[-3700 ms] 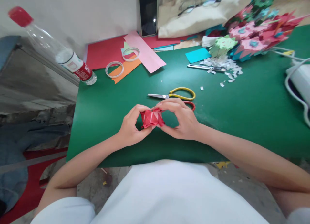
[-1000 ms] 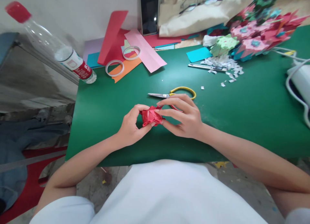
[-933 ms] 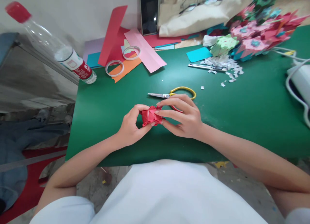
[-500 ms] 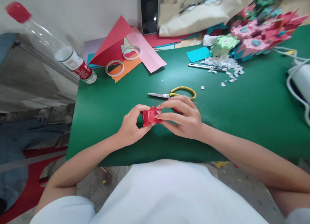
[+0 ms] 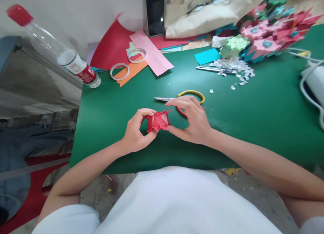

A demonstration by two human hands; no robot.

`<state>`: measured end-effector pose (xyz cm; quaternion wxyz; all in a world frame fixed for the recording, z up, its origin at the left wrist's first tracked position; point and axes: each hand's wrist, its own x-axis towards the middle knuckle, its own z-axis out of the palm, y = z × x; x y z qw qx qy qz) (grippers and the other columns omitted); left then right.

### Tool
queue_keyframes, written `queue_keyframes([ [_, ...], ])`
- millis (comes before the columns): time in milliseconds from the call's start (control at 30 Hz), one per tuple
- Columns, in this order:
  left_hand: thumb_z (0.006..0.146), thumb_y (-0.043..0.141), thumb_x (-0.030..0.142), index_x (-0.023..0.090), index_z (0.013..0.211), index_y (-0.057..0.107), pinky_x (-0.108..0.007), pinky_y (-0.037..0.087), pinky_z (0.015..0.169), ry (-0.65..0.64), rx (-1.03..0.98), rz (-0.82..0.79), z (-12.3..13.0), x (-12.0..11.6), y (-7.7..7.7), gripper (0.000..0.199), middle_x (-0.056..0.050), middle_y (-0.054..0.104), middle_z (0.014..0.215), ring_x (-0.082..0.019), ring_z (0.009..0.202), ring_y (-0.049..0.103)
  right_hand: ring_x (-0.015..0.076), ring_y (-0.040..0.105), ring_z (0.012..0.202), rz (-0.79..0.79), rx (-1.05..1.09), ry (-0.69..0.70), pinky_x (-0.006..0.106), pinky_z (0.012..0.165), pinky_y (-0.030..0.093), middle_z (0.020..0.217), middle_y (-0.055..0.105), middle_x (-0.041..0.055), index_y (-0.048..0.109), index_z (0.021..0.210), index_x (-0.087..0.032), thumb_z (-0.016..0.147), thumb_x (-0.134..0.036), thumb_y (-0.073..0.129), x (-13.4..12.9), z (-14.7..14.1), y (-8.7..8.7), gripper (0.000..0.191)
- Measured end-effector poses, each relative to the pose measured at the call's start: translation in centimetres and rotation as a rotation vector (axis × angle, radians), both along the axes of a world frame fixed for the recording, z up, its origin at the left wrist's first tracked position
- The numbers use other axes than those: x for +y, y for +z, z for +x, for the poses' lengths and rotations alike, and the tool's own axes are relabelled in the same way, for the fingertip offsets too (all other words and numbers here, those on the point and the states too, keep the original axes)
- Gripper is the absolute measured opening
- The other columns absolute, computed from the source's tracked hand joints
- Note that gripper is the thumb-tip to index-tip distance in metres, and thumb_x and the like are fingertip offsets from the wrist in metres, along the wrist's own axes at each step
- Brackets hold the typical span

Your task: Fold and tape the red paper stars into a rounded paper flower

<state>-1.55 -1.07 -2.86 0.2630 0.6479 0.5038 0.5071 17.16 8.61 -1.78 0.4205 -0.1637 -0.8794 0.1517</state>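
My left hand (image 5: 138, 129) pinches the left side of a small folded red paper piece (image 5: 159, 121), its thumb below and fingers above. The piece is boxy, with crimped edges, lighter patches and a pointed tip at its upper right. On the other side, my right hand (image 5: 193, 121) has its fingers raised and spread from the thumb, whose tip is at the lower right corner of the paper. Scissors (image 5: 191, 92) with one yellow and one red handle lie just beyond, partly covered by my right hand.
A plastic bottle (image 5: 87, 73) stands at the left edge of the green table (image 5: 106, 102). Tape rolls (image 5: 119, 71) lie on coloured paper (image 5: 152, 51). A utility knife (image 5: 216, 69) rests by white scraps (image 5: 243, 67) and paper flowers (image 5: 268, 41). A phone (image 5: 155, 13) leans behind.
The fingers of my right hand have lifted off the folded red paper and spread, uncovering its right side. At the back left, the large red sheet has shifted and now curves.
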Motion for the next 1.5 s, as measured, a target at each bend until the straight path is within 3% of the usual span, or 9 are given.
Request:
queue_keyframes([
  [233,0.076,0.066,0.011,0.023,0.105,0.045,-0.028,0.052,0.08,-0.032,-0.102,0.046,0.22,0.0,0.32,0.038,-0.007,0.056,0.11,-0.016,0.1,0.058,0.022,0.062,0.094,0.001,0.044,0.076,0.04,0.085,0.05,0.101,0.067,0.007,0.056,0.108,-0.023,0.078,-0.035,0.071,0.24,-0.13,0.14,0.036],
  [633,0.079,0.069,0.022,0.023,0.103,0.046,-0.027,0.052,0.077,-0.022,-0.097,0.051,0.21,0.11,0.18,0.033,-0.006,0.058,0.107,-0.015,0.097,0.06,0.02,0.062,0.097,0.105,0.008,0.069,0.039,0.084,0.052,0.105,0.069,0.0039,0.065,0.104,-0.029,0.083,-0.03,0.066,0.13,0.11,0.44,0.021],
  [900,0.076,0.07,0.016,0.023,0.104,0.047,-0.027,0.05,0.075,-0.023,-0.075,0.044,0.05,0.11,-0.2,0.037,-0.006,0.059,0.108,-0.015,0.095,0.06,0.0177,0.059,0.088,0.145,0.115,0.047,0.035,0.078,0.054,0.093,0.069,0.0017,0.066,0.08,-0.026,0.078,-0.022,0.073,-0.07,0.11,0.57,0.008],
  [1100,0.076,0.07,0.015,0.023,0.104,0.047,-0.027,0.05,0.077,-0.007,-0.062,0.075,0.04,0.24,-0.12,0.037,-0.006,0.06,0.107,-0.015,0.096,0.06,0.0203,0.059,0.092,0.169,0.075,-0.015,0.039,0.081,0.054,0.102,0.071,0.0041,0.067,0.096,-0.027,0.078,-0.027,0.073,-0.09,-0.08,0.42,0.018],
  [1333,0.075,0.071,0.013,0.023,0.104,0.047,-0.026,0.049,0.075,-0.016,-0.058,0.072,0.02,0.26,-0.31,0.039,-0.005,0.06,0.106,-0.015,0.094,0.06,0.0177,0.06,0.09,0.19,0.096,-0.023,0.034,0.079,0.054,0.091,0.07,-0.0006,0.067,0.084,-0.028,0.078,-0.022,0.073,-0.32,0.14,0.38,0.011],
  [1500,0.074,0.072,0.014,0.023,0.104,0.048,-0.027,0.05,0.078,-0.014,-0.055,0.094,-0.03,0.3,-0.4,0.039,-0.005,0.06,0.106,-0.015,0.096,0.06,0.018,0.061,0.092,0.186,0.064,-0.035,0.035,0.082,0.054,0.097,0.071,0.0004,0.067,0.094,-0.029,0.079,-0.025,0.073,-0.34,0.03,0.32,0.017],
])
